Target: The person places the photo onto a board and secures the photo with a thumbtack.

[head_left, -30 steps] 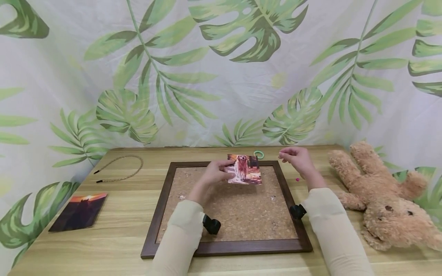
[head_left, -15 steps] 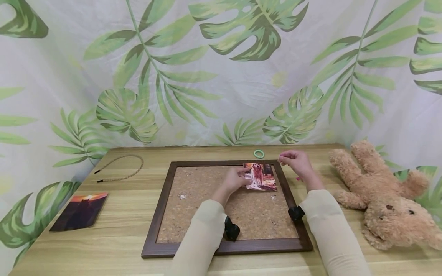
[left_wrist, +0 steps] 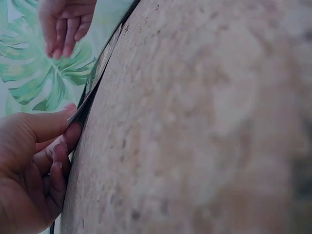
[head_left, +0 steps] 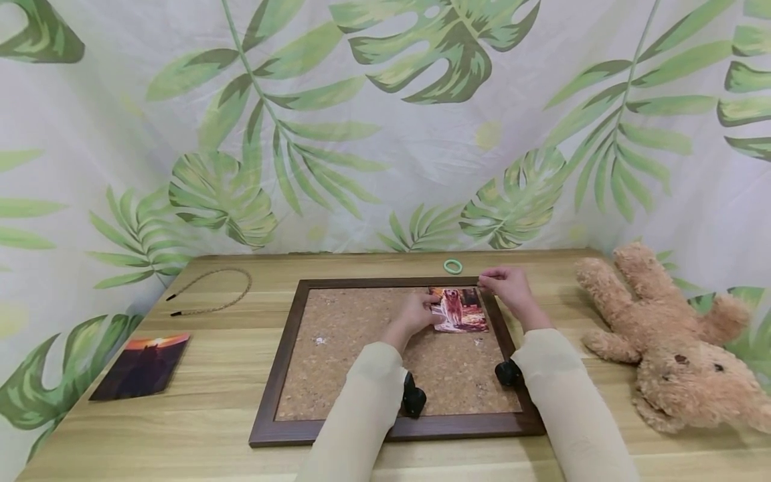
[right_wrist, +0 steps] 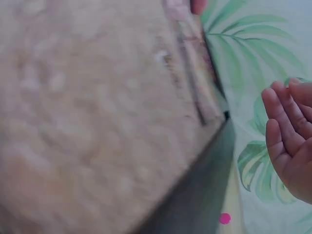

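Observation:
My left hand pinches the left edge of a photo of a golden dog between thumb and fingers. The photo lies low over the upper right corner of a brown-framed cork board. In the left wrist view, the photo's near edge tilts up from the cork. My right hand is just past the photo's upper right corner, thumb and index tips together. Those fingertips pinch something tiny and pin-like, mostly hidden; its kind I cannot tell.
A sunset photo and a cord loop with black tips lie left of the board. Behind it is a green ring. A plush bear lies at the right. A small pink round thing sits beside the frame.
My left hand has carried the dog photo right and down to the board's upper right corner. My right hand has shifted slightly left toward that corner.

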Tool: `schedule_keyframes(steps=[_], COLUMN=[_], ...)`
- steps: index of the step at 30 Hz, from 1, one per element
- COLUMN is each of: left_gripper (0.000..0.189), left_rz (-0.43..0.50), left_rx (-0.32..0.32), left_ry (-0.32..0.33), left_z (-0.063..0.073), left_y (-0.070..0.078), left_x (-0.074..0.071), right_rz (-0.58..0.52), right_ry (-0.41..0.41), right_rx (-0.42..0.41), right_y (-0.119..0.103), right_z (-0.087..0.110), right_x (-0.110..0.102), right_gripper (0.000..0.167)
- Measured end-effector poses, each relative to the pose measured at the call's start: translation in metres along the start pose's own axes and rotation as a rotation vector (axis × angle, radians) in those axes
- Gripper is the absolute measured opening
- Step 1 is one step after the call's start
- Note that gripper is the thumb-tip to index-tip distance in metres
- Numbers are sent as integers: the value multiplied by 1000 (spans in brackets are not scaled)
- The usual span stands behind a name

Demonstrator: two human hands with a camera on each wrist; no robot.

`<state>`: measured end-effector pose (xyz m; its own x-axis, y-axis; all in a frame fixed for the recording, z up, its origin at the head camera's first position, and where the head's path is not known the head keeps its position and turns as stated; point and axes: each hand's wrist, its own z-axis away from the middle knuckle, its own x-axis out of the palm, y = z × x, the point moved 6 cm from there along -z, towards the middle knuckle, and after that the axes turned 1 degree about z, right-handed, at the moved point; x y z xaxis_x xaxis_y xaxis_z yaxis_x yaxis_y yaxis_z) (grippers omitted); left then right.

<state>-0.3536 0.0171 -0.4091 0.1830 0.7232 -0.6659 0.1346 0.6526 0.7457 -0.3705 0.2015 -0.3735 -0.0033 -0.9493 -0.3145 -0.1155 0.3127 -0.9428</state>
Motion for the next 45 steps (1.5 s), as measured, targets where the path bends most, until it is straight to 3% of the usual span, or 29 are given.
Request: schedule_keyframes(steps=[3,10,15,31,39,45], left_gripper=[45,46,45,43,43,40], left_rz=[0,-8,1,-47,-117,-274], left_rx=[-13,16,17,112,115,141], left_ry=[-13,-17,-12,7,-16,-34], left_z=[-1,0,4,16,17,19], left_y=[0,0,-1,4,8,16], left_x=[1,-1,0,1,2,1], right_rz=[34,140,188,166,163,118], right_ry=[-22,-49,-57,-67,-55,-13], right_rx=[24,-22,-7,43,30,69], right_y=[6,11,13,16,19,29], right_z=[-3,-8,-7,-7,-5,-7], right_x=[9,22,29,41,40,39], right_gripper=[22,18,15,16,16,17])
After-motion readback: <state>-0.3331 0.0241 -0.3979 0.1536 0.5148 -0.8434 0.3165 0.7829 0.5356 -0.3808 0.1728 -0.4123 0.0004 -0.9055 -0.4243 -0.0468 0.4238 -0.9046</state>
